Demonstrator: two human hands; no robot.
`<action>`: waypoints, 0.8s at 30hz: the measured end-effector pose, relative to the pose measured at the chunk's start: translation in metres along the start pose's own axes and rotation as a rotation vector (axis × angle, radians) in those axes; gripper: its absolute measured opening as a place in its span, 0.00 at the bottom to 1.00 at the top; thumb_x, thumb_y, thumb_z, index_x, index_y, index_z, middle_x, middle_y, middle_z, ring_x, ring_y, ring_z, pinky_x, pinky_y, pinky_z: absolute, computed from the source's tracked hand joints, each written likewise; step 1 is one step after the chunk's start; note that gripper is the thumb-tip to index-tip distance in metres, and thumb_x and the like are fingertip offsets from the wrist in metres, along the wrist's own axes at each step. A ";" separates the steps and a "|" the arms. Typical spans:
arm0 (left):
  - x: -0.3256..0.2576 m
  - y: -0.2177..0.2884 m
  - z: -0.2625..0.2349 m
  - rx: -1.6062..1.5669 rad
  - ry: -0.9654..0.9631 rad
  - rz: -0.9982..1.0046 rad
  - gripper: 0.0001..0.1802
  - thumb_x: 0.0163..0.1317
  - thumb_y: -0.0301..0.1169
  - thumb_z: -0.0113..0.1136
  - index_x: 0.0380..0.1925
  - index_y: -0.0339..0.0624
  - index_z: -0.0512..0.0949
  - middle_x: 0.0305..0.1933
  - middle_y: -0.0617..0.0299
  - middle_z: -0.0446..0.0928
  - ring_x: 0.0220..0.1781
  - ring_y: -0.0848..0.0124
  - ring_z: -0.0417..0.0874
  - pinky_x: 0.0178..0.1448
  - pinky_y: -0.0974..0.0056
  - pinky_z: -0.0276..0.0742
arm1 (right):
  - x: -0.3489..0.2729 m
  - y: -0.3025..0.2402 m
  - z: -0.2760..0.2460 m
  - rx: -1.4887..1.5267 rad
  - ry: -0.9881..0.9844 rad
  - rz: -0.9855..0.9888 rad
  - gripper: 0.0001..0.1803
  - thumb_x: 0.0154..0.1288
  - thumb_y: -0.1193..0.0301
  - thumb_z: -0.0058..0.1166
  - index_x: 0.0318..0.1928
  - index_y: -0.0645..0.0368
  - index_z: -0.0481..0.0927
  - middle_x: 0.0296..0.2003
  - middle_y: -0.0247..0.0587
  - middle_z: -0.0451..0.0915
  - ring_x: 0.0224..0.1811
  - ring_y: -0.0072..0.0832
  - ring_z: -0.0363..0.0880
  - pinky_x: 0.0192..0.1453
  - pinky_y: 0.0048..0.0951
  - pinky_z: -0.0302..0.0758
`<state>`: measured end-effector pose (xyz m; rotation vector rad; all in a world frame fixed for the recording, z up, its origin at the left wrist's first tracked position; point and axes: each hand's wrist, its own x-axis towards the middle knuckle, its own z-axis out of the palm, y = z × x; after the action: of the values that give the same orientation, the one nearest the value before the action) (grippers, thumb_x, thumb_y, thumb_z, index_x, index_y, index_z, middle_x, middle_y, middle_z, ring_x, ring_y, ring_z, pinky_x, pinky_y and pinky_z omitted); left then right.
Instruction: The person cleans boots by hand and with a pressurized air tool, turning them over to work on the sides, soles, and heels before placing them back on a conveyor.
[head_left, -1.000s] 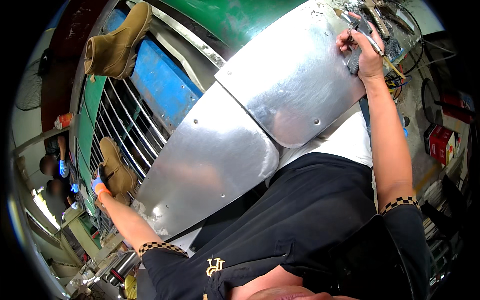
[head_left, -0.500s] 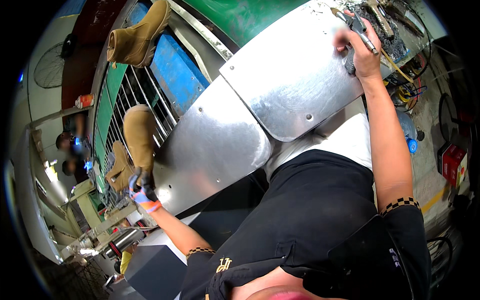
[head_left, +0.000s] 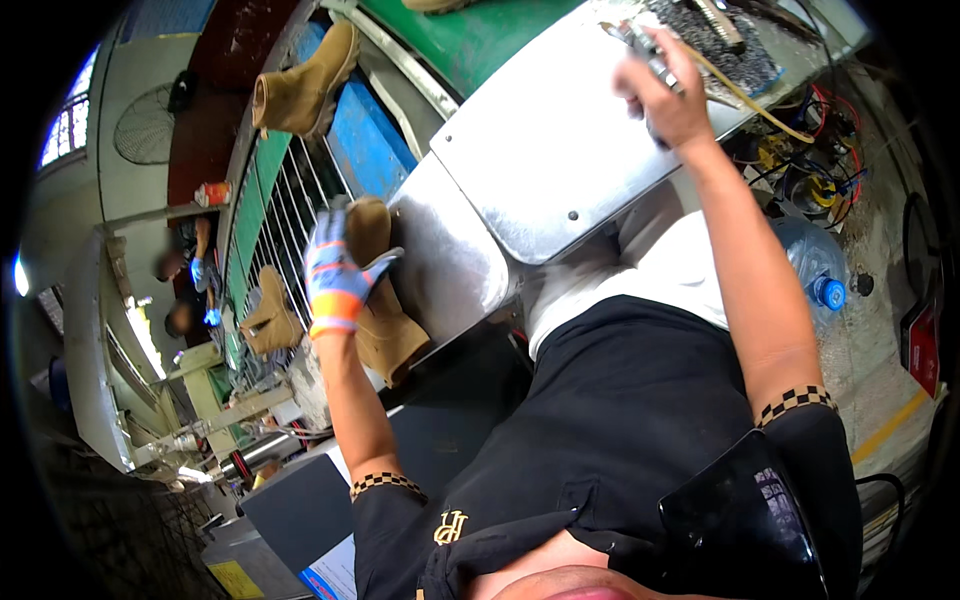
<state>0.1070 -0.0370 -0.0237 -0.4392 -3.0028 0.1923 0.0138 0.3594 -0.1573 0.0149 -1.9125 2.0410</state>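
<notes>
Head view: left hand (head_left: pixel 335 275), in a blue, grey and orange work glove, closed around the shaft of a tan boot (head_left: pixel 382 300). Boot lifted off the conveyor rack (head_left: pixel 275 215) and hanging beside the lower edge of the shiny metal cover (head_left: pixel 540 150), sole end pointing down toward the dark trousers. Grip taken at the soft upper part, probably because this gives good control and leaves the sole free. Fingers wrapped tight, thumb not clearly visible.

Right hand (head_left: pixel 668 95), bare, raised far up over the upper edge of the metal cover, fingers curled around a small metal tool (head_left: pixel 640 45). Exact kind of tool too small to tell. Held close to the grey machine part with yellow hose (head_left: pixel 745 95), so probably kept ready near the working point.

Two more tan boots on the line: one upright on the blue panel (head_left: pixel 370 150) at top, namely the upper boot (head_left: pixel 305 85), and one lower boot (head_left: pixel 270 320) lying on the white bars of the rack, well apart from the held boot. Placed one after another, apparently waiting in a row.

Further left, another worker (head_left: pixel 185 270) with blue gloves at the far end of the line. To the right, on the floor, a large water bottle (head_left: pixel 815 265) with blue cap and a bunch of coloured wires (head_left: pixel 800 170).
</notes>
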 end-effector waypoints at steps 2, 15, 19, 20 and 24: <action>0.014 0.002 0.016 0.274 -0.150 -0.152 0.49 0.38 0.49 0.79 0.62 0.41 0.70 0.55 0.46 0.76 0.58 0.49 0.74 0.63 0.52 0.70 | -0.016 -0.009 -0.001 -0.056 0.043 -0.011 0.18 0.60 0.67 0.52 0.50 0.60 0.77 0.22 0.32 0.79 0.18 0.16 0.74 0.20 0.21 0.69; -0.041 0.030 -0.088 -0.745 0.717 -0.069 0.41 0.49 0.52 0.70 0.55 0.32 0.70 0.53 0.49 0.76 0.56 0.58 0.77 0.62 0.52 0.72 | -0.056 -0.051 -0.026 0.064 -0.063 0.121 0.18 0.63 0.71 0.49 0.54 0.60 0.75 0.24 0.35 0.81 0.25 0.19 0.77 0.31 0.23 0.72; -0.003 -0.002 -0.048 -0.774 0.765 0.151 0.45 0.49 0.56 0.66 0.57 0.31 0.68 0.53 0.48 0.75 0.54 0.57 0.78 0.62 0.54 0.71 | -0.066 -0.092 0.015 0.230 -0.445 0.050 0.22 0.66 0.71 0.49 0.58 0.68 0.71 0.27 0.38 0.78 0.28 0.21 0.76 0.31 0.21 0.72; 0.003 -0.005 -0.045 -0.749 0.759 0.160 0.45 0.50 0.55 0.66 0.58 0.31 0.68 0.53 0.48 0.76 0.55 0.57 0.78 0.63 0.54 0.71 | -0.066 -0.102 0.022 0.261 -0.512 0.053 0.22 0.66 0.71 0.49 0.58 0.68 0.71 0.28 0.38 0.77 0.28 0.21 0.76 0.32 0.22 0.72; 0.041 0.016 -0.057 -0.832 0.716 0.101 0.39 0.53 0.47 0.62 0.60 0.29 0.68 0.55 0.47 0.76 0.55 0.58 0.79 0.63 0.55 0.72 | -0.058 -0.129 0.052 0.334 -0.606 -0.077 0.21 0.60 0.72 0.54 0.55 0.62 0.75 0.32 0.37 0.79 0.30 0.19 0.77 0.36 0.22 0.73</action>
<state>0.0789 -0.0040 0.0340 -0.5567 -2.2121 -1.0061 0.0898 0.2989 -0.0421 0.8610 -1.7934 2.4638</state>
